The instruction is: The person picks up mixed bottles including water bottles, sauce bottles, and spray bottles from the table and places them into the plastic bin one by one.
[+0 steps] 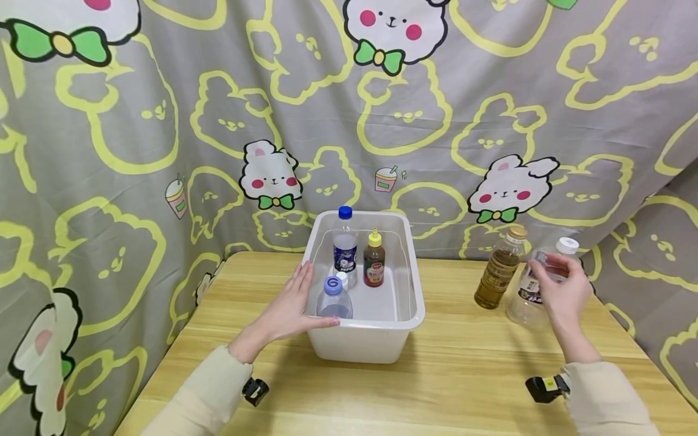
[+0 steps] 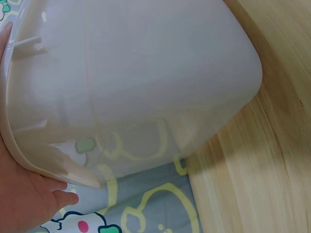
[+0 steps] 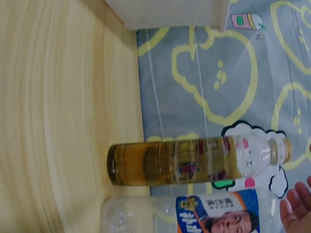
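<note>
My left hand (image 1: pixel 294 301) lies over the near left corner of a white plastic bin (image 1: pixel 412 306), fingers along the left rim and thumb along the front rim. Standing in the bin are a blue-capped Pepsi bottle (image 1: pixel 345 251), a yellow-capped sauce bottle (image 1: pixel 374 260) and a clear bottle with a purple-blue cap (image 1: pixel 334 297), with a white cap (image 1: pixel 342 277) partly hidden behind it. At the right, my right hand (image 1: pixel 564 290) is beside the upper part of a large clear labelled bottle (image 3: pixel 218 216), its fingertips near the shoulder. This bottle stands upright on the table.
Just left of the large bottle stands a bottle of amber liquid (image 1: pixel 498 269) with a tan cap. A grey patterned curtain (image 1: pixel 327 121) hangs behind the wooden table (image 1: pixel 436 387) and along both sides.
</note>
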